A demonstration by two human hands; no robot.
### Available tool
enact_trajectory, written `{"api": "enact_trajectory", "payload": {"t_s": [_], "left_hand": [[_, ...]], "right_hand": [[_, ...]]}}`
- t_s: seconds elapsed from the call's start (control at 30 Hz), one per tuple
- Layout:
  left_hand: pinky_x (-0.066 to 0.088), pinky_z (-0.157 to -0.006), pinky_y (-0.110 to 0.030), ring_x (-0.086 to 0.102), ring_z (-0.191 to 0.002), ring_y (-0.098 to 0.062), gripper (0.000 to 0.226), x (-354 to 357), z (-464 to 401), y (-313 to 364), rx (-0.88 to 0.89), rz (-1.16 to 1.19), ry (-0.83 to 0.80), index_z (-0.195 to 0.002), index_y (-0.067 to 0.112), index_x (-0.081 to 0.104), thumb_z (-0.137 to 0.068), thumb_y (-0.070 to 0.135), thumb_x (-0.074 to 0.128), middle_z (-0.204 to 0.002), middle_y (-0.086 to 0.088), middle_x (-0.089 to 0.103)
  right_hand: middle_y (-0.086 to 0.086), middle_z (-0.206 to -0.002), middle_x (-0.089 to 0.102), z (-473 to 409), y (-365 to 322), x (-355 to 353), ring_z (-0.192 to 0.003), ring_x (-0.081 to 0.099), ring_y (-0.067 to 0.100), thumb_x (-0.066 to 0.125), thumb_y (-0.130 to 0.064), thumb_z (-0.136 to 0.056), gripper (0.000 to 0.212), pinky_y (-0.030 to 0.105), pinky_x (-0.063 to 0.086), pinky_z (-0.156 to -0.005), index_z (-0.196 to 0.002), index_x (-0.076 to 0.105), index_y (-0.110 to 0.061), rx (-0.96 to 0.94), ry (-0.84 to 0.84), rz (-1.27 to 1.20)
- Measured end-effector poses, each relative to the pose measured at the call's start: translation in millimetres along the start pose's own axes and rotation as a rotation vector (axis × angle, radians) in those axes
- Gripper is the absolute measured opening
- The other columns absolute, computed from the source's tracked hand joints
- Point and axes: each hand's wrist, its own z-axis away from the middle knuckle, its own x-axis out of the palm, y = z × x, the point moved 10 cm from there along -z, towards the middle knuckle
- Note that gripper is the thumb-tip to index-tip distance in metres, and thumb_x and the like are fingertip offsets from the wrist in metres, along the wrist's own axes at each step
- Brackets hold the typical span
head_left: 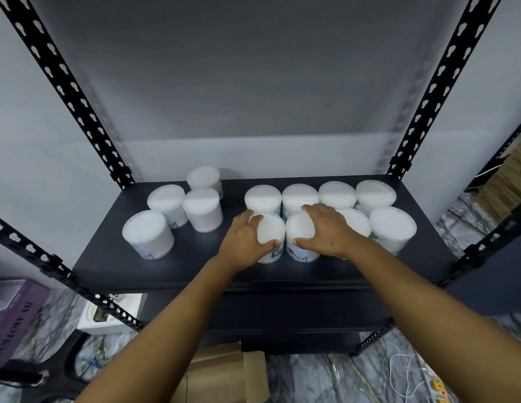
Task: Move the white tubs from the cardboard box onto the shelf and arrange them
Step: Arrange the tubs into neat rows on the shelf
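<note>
Head view: twelve white tubs (271, 234) stand on the dark shelf (172, 266), eight packed right, four loose left; left hand (244, 239) and right hand (326, 231) each clasp a near tub; a hard sideways shove could topple neighbours; cardboard box (221, 370) below.

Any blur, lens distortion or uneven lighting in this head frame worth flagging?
Head view: wide-angle bending bows the shelf uprights outward; the lower corners smear, the purple box lettering soft; the white tubs look overexposed, lids featureless; a band of light crosses the wall behind; both hands stay fairly sharp.
</note>
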Motion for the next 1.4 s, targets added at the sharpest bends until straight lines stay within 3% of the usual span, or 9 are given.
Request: {"api": "enact_trajectory", "payload": {"t_s": [0.13,0.33,0.5,0.7,0.87,1.03,1.23,1.4], "left_hand": [[0.03,-0.108,-0.034,0.029,-0.131,-0.024,0.078,-0.9,0.6,-0.3,0.003,-0.028,0.035,-0.14,0.015,0.039,-0.079,0.056,0.065,-0.145,-0.006,0.032],[0.023,-0.112,-0.033,0.024,-0.135,-0.025,0.076,3.3,-1.1,-1.0,0.009,-0.009,-0.013,-0.143,0.015,0.036,-0.081,0.049,0.065,-0.149,-0.008,0.028],[0.027,-0.11,-0.034,0.027,-0.133,-0.025,0.077,0.1,0.7,-1.4,0.003,-0.014,0.032,-0.141,0.016,0.038,-0.079,0.052,0.065,-0.147,-0.006,0.03],[0.024,-0.111,-0.034,0.023,-0.135,-0.027,0.075,4.5,1.0,-0.6,-0.004,0.045,-0.016,-0.143,0.015,0.034,-0.081,0.044,0.066,-0.149,-0.008,0.026],[0.025,-0.11,-0.033,0.025,-0.133,-0.026,0.076,1.1,4.7,-3.6,-0.018,0.069,0.019,-0.141,0.015,0.036,-0.08,0.047,0.068,-0.147,-0.006,0.028],[0.023,-0.111,-0.034,0.022,-0.136,-0.027,0.076,4.9,3.7,-3.5,-0.02,0.084,-0.032,-0.144,0.015,0.032,-0.082,0.041,0.067,-0.151,-0.007,0.024],[0.025,-0.112,-0.036,0.023,-0.136,-0.026,0.078,2.7,4.8,-2.1,-0.03,0.078,0.003,-0.143,0.016,0.033,-0.08,0.047,0.067,-0.15,-0.007,0.026],[0.024,-0.111,-0.035,0.023,-0.136,-0.027,0.078,3.8,5.5,1.2,-0.013,0.094,-0.021,-0.144,0.013,0.029,-0.081,0.039,0.067,-0.15,-0.008,0.027]], "right_hand": [[0.009,-0.151,0.028,-0.8,2.0,0.3,-0.137,0.027,0.028,0.06,-0.062,-0.078,0.092,0.042,0.023,-0.111,-0.148,0.021,-0.018,0.032,0.004,0.068],[0.009,-0.152,0.026,-2.0,2.2,2.9,-0.138,0.026,0.028,0.067,-0.053,-0.078,0.093,0.04,0.024,-0.112,-0.15,0.019,-0.019,0.012,-0.042,-0.017],[0.009,-0.15,0.03,-1.4,6.1,-4.2,-0.135,0.029,0.028,0.064,-0.061,-0.076,0.095,0.042,0.025,-0.109,-0.149,0.02,-0.02,0.053,0.001,0.057],[0.009,-0.151,0.03,-1.1,4.2,-0.7,-0.136,0.03,0.028,0.067,-0.052,-0.077,0.092,0.041,0.026,-0.11,-0.149,0.019,-0.02,0.022,-0.037,-0.014],[0.009,-0.149,0.032,-1.3,5.8,-2.7,-0.134,0.031,0.029,0.066,-0.059,-0.075,0.096,0.042,0.026,-0.109,-0.149,0.02,-0.02,0.038,-0.014,0.03],[0.007,-0.15,0.031,-0.2,2.2,-0.3,-0.136,0.03,0.027,0.069,-0.047,-0.077,0.091,0.039,0.026,-0.11,-0.149,0.02,-0.021,-0.003,-0.045,-0.035],[0.009,-0.147,0.033,-0.3,7.4,-5.3,-0.134,0.031,0.028,0.066,-0.062,-0.073,0.097,0.043,0.027,-0.107,-0.148,0.02,-0.022,0.039,0.003,0.06],[0.01,-0.147,0.035,-0.7,4.8,-3.2,-0.132,0.034,0.029,0.067,-0.055,-0.075,0.095,0.041,0.028,-0.107,-0.149,0.018,-0.022,0.016,-0.016,0.032]]}}
